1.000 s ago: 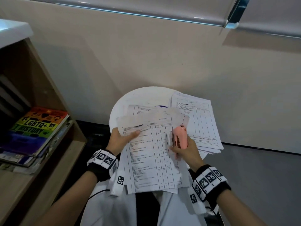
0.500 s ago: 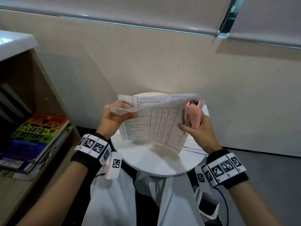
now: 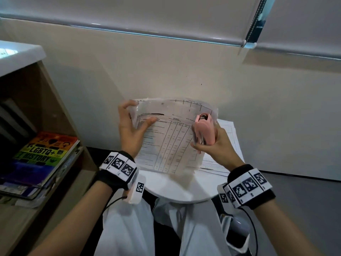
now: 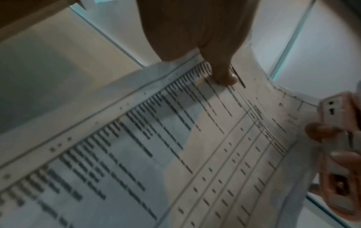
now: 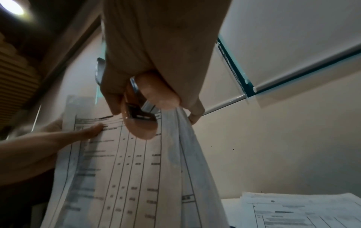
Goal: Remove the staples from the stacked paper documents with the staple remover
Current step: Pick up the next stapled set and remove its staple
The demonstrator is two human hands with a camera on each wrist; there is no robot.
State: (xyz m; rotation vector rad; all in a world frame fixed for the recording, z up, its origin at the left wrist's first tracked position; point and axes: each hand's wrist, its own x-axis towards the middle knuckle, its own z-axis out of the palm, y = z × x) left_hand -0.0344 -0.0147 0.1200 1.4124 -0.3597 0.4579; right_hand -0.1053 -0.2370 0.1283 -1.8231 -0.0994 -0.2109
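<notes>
**Papers held above the table**

A sheaf of printed table-form paper documents (image 3: 166,139) stands upright over the round white table (image 3: 177,189), between the left hand (image 3: 132,132) and right hand (image 3: 215,145). A flat paper stack (image 3: 228,145) lies behind-right; a wooden bookshelf (image 3: 42,111) stands left.

Both forearms raised, angled inward, marker bands on both wrists. L hand (image 3: 132,129): thumb (image 3: 147,122) extended flat on front of held sheets (image 3: 166,141), other fingers behind far-left edge. R hand (image 3: 215,145) at right edge, fingers curled round pink staple remover (image 3: 203,129), also pinching the sheets' edge w/ it. Hands well apart.
</notes>
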